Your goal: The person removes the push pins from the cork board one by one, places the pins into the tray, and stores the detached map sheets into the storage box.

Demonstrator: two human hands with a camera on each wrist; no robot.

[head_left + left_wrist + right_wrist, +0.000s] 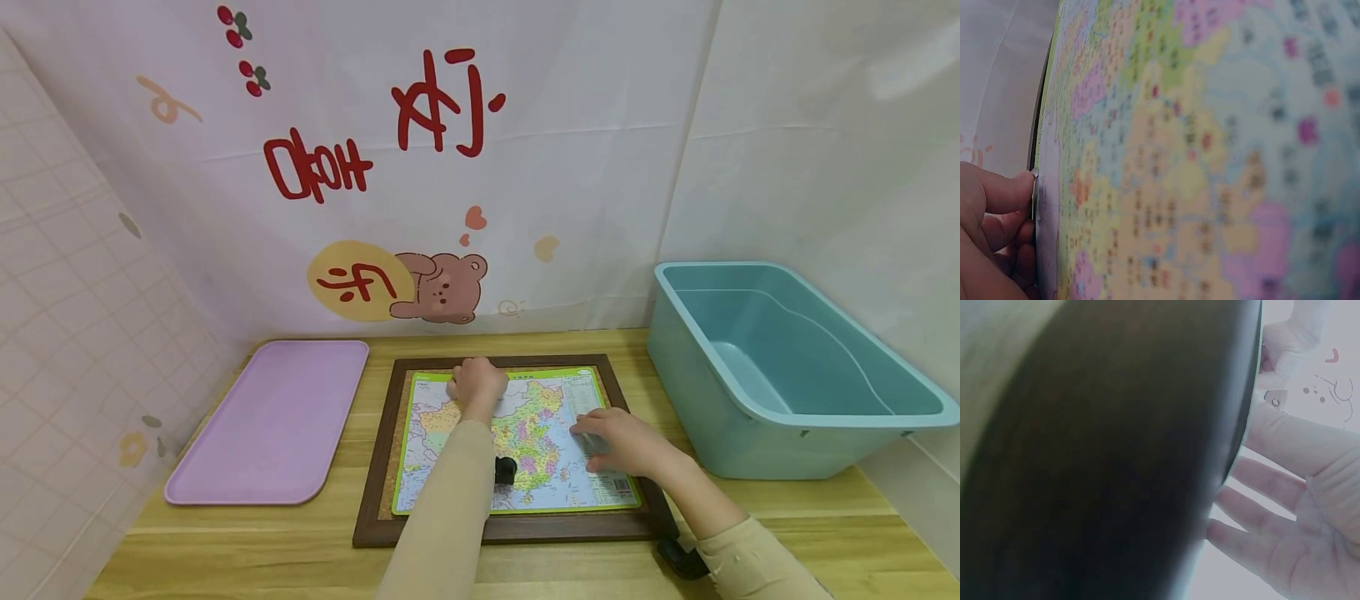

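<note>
A colourful map [525, 450] with a green border lies on a cork board in a dark brown frame [577, 527]. My left hand [478, 385] is at the map's top edge with its fingers curled. In the left wrist view, the thumb [1013, 190] of that hand presses at a small silvery piece [1035, 173], close over the map's surface; the curled fingers mostly hide what lies beneath. My right hand [626, 442] spreads its fingers over the map's right side. The right wrist view shows those fingers [1247, 509] loosely extended at the frame's edge.
A pink tray [270, 425] lies to the left of the frame on the wooden table [225, 542]. At the right stands a deep blue-green tub [750, 442]. A white wall cloth [585, 167] with a bear print hangs behind.
</note>
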